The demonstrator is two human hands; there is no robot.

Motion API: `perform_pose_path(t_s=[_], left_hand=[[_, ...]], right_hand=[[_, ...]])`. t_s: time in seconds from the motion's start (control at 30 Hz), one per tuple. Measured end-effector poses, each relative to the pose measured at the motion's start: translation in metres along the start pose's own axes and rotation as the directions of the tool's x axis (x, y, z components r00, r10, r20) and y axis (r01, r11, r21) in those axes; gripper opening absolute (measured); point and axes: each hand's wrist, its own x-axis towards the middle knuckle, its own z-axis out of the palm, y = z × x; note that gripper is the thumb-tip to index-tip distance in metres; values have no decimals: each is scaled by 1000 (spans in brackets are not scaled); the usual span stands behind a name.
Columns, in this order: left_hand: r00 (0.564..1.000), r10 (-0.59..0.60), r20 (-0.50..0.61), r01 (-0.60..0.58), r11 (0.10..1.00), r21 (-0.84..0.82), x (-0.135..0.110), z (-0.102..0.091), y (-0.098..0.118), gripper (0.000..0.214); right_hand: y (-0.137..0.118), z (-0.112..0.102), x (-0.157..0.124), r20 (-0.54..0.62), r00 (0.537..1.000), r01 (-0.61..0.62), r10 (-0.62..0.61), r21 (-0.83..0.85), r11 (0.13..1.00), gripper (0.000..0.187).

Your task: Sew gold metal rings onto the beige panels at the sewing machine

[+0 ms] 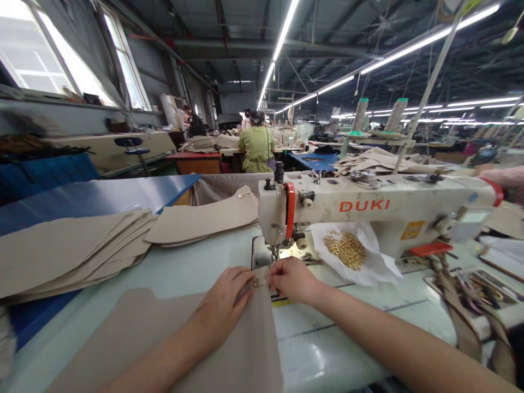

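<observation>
A beige fabric panel [164, 322] lies on the pale sewing table and reaches up to the needle of the sewing machine [311, 202]. My left hand [225, 300] rests on the panel near its upper edge, with fingers and thumb closed in on the cloth. Between my hands sits a small fabric tab [262, 277] with a gold metal fitting [256, 283] on it. My right hand [290, 279] pinches the tab's right end just in front of the presser foot [277, 252]. Its fingertips partly hide the tab.
Stacked beige panels [73, 245] lie at left, with more panels [204, 218] beside the machine head. White paper [380, 267] under the machine arm holds gold metal fittings [346, 250]. Beige straps [454, 305] hang by a tray at right. A person [257, 144] sits ahead.
</observation>
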Motion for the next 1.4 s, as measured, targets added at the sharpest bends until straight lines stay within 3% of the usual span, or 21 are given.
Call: perform_pose_path(t_s=[0.33,0.6,0.73,0.87,0.97,1.03,1.1,1.13,1.23,1.4], left_hand=[[978,203,-37,-202,979,34,11,5,8,24],[973,226,-48,-219,968,123,18,17,11,23],[982,186,-12,-183,975,127,20,15,13,21],[989,148,-10,-146,984,103,21,14,14,20],[989,141,-47,-138,988,67,20,16,13,18],[988,135,-70,-132,990,48,20,16,13,18],[989,124,-85,-121,992,43,19,17,13,18],[989,118,-87,-115,992,44,19,17,13,18],[991,111,-82,-107,993,52,19,17,13,18],[992,121,-44,-119,991,53,19,16,12,16]], right_hand=[[-16,-5,8,137,984,-115,116,-16,993,21],[-16,-7,12,143,986,-70,91,-142,987,23],[-16,-7,10,116,993,8,19,-233,973,21],[-12,-14,-9,51,985,173,-165,-345,923,13],[-2,-24,-31,142,922,384,-360,-451,805,13],[6,-30,-44,327,771,621,-546,-579,529,15],[13,-34,-53,440,643,722,-627,-622,303,15],[15,-35,-55,468,610,738,-639,-630,242,16],[15,-33,-53,484,588,739,-648,-648,186,15],[9,-24,-43,429,557,757,-711,-615,222,18]])
